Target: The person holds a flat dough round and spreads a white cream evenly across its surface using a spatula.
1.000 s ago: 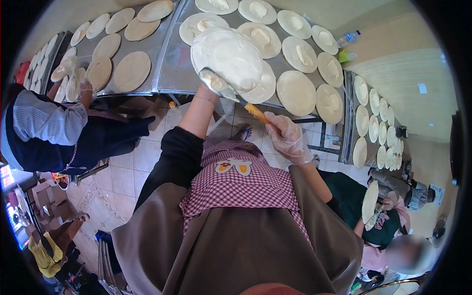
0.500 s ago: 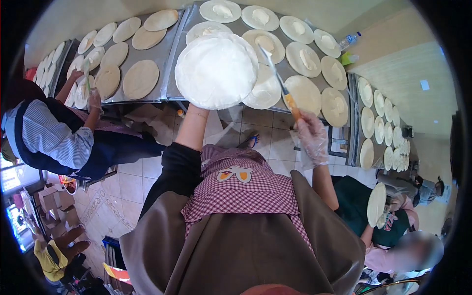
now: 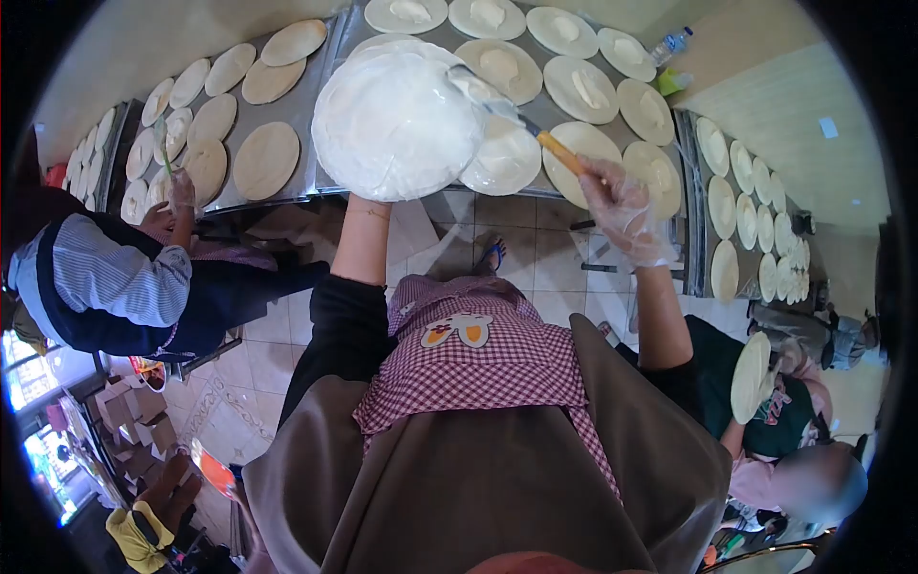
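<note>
A round flat bread [image 3: 397,120] coated with white cream is held up over the metal table. Beneath it is my left hand [image 3: 371,203], its fingers hidden by the bread; only the wrist and heel show. My gloved right hand [image 3: 617,206] is closed on the orange handle of a spatula [image 3: 555,148]. The cream-smeared blade lies at the right edge of the coated bread. Behind and to the right, more flat breads sit on the table, many with a dab of cream, such as one bread [image 3: 581,89].
The metal table [image 3: 330,91] continues left with plain breads [image 3: 267,161]. A co-worker [image 3: 105,277] stands at left, and another [image 3: 765,411] at lower right holds a bread. Further breads [image 3: 724,270] fill a right-hand table. A water bottle [image 3: 671,45] stands by the wall.
The coated bread has moved slightly left and up since the half-second-old frame. My right hand has shifted right and up, and the spatula blade has swung left to the bread's edge.
</note>
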`<state>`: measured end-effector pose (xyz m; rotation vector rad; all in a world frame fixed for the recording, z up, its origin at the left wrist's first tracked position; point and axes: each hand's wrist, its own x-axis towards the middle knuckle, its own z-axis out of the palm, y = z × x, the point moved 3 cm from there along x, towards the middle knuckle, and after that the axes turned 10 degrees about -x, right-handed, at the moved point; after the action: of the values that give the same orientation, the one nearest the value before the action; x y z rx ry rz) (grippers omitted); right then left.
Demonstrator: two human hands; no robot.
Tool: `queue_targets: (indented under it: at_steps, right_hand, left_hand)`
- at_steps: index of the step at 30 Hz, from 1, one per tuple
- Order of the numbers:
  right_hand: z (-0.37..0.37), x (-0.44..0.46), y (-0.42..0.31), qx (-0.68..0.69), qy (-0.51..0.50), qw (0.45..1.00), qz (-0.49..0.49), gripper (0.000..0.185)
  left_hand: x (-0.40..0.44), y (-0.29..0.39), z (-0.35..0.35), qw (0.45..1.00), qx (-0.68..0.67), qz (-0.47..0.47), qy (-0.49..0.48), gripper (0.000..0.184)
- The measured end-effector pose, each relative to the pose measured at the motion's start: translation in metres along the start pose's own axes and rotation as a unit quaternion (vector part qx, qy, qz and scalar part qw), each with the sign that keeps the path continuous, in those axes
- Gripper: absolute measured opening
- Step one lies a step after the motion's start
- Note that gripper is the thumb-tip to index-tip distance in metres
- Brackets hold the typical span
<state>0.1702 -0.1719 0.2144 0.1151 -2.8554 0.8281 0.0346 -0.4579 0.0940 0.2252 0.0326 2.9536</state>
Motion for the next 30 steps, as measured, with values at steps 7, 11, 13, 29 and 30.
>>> queue_targets:
  at_steps: [7,11,13,29,30]
  right_hand:
    - [0.021,-0.048,0.015,0.044,0.003,0.999,-0.01,0.023]
    - [0.013,-0.056,0.021,0.116,-0.047,0.99,0.07,0.024]
    - [0.011,-0.058,0.025,0.133,-0.055,0.985,0.092,0.024]
    - [0.071,-0.084,-0.012,0.036,0.028,0.998,-0.032,0.029]
    - [0.074,-0.087,-0.018,0.074,0.02,0.996,-0.048,0.029]
  left_hand:
    - [0.009,0.002,0.006,1.0,-0.002,0.025,-0.002,0.064]
    - [0.015,-0.002,0.01,0.999,-0.004,0.033,-0.007,0.065]
    - [0.018,-0.005,0.01,0.999,-0.007,0.034,-0.008,0.065]
    - [0.024,-0.031,-0.014,0.995,0.002,0.077,0.057,0.065]
    - [0.018,-0.026,-0.021,0.994,0.002,0.083,0.065,0.065]
